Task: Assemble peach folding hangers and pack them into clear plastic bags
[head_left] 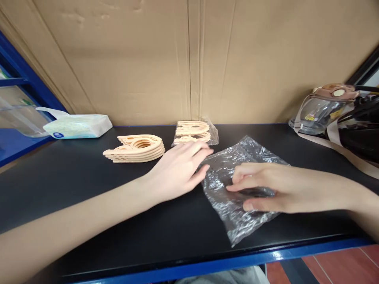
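Observation:
A clear, crinkled plastic bag (219, 197) lies flat on the black tabletop (177, 236). Over its middle rests my right hand (266, 187), fingers apart and slightly bent, with nothing visible in them. My left hand (180, 169) hovers at the bag's left edge, its fingers apart and holding nothing; whether the fingertips touch the film I cannot tell. Left of that hand sits a stack of several cream folding hangers (139, 150). Behind it, more cream folding hangers (192, 130) lie in a clear bag near the back edge.
A tissue pack (79, 126) sits at the back left. On the right stand a clear water bottle (322, 110) with a brown lid and strap, and a shiny black object (359, 126). Cardboard (133, 59) walls off the back. A blue edge (207, 272) runs along the front.

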A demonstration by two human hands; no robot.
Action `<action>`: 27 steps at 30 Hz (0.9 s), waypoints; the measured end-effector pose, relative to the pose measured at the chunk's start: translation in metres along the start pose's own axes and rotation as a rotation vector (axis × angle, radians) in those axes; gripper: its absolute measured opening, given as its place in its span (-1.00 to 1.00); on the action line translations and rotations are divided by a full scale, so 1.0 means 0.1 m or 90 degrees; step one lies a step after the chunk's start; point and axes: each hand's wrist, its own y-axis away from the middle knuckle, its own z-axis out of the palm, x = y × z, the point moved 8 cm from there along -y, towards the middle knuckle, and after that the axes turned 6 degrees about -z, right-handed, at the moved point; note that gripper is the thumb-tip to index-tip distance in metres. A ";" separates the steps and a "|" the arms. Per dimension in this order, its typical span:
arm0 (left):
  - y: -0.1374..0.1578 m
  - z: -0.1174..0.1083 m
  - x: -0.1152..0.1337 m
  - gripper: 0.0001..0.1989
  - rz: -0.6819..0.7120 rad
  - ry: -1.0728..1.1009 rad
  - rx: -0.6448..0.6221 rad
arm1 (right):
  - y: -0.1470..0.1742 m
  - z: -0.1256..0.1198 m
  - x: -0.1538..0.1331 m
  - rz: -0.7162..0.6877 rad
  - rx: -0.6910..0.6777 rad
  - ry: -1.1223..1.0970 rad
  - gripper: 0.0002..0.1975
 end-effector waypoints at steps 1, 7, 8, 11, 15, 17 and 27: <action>0.09 -0.01 0.05 -0.69 0.008 0.007 -0.012 | -0.03 0.05 -0.09 -0.028 -0.012 -0.039 -0.62; 0.49 0.12 -0.12 -0.64 -0.022 0.041 -0.117 | -0.08 -0.06 -0.08 -0.078 0.128 0.004 -0.65; 0.53 0.14 -0.17 -0.61 -0.022 0.058 -0.135 | -0.06 -0.14 0.01 -0.059 0.181 0.060 -0.65; 0.62 0.15 -0.27 -0.55 -0.029 0.108 -0.175 | 0.00 -0.26 0.31 0.024 0.231 0.131 -0.71; 0.68 0.16 -0.29 -0.33 -0.052 0.142 -0.240 | 0.03 -0.26 0.59 0.144 0.175 0.121 -0.85; 0.72 0.19 -0.25 -0.16 -0.057 0.150 -0.279 | 0.04 -0.23 0.62 0.178 0.139 0.119 -0.85; 0.69 0.15 -0.31 -0.04 -0.093 0.130 -0.270 | 0.06 -0.18 0.64 0.223 0.114 0.124 -0.66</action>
